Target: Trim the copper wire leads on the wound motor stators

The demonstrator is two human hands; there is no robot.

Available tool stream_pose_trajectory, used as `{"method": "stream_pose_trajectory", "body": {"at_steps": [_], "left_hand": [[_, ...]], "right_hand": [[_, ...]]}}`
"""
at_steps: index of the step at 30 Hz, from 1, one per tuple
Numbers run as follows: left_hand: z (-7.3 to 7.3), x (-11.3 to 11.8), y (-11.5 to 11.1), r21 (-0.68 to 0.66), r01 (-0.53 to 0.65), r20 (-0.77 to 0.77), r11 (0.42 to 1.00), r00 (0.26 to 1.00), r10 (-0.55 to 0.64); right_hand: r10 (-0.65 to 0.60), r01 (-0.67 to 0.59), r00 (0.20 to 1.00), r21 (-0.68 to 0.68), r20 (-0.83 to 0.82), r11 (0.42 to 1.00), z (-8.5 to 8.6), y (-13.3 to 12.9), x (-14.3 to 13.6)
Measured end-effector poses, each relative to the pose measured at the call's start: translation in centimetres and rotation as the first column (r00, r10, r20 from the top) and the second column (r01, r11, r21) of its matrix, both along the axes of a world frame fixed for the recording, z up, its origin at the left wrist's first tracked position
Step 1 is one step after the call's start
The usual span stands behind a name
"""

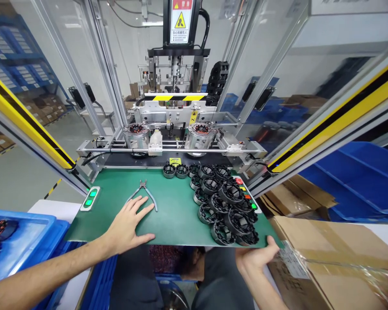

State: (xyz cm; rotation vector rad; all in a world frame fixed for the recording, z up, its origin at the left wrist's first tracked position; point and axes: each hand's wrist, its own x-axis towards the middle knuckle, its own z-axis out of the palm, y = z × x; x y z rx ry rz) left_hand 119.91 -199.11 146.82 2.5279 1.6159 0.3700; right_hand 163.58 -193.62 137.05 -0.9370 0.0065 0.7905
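My left hand lies open on the green tabletop, palm down with fingers spread. Its fingertips reach the handles of blue-handled cutting pliers, which lie with jaws pointing away and handles apart. Down at the front right corner, my right hand is around the tabletop's edge, thumb at the top and the other fingers hidden below. Close by it, black ring-shaped motor stators are piled on the right side, some stacked. Two more stators sit in the row at the back.
Behind the tabletop stands a machine with two clear cylindrical fixtures holding copper-wound parts. Green buttons are on the left, coloured buttons on the right. Yellow-black posts flank both sides. Blue trays stand left, a cardboard box right.
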Motion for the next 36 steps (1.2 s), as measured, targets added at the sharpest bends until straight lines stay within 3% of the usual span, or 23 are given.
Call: {"method": "stream_pose_trajectory", "body": {"at_steps": [16, 26, 31, 36], "left_hand": [[0.6, 0.3, -0.4, -0.125, 0.036, -0.052, 0.992, 0.998, -0.043], [1.2, 1.9, -2.1, -0.147, -0.075, -0.186, 0.986, 0.981, 0.047], [1.6, 1.8, -1.8, -0.179, -0.072, -0.181, 0.981, 0.983, 0.039], [1.0, 1.0, -1.3, -0.169, -0.034, -0.135, 0.985, 0.991, 0.011]], "right_hand": [[-0.04, 0.042, 0.998, -0.03, 0.051, 0.999, -0.2, 0.2, 0.1], [-0.026, 0.027, 0.999, -0.05, 0.03, 0.998, -1.3, 0.1, 1.1], [-0.019, 0.023, 0.996, -0.042, 0.087, 0.999, -1.7, 0.2, 1.3], [-0.023, 0.026, 0.996, -0.041, 0.084, 0.999, -1.7, 0.2, 1.4]]}}
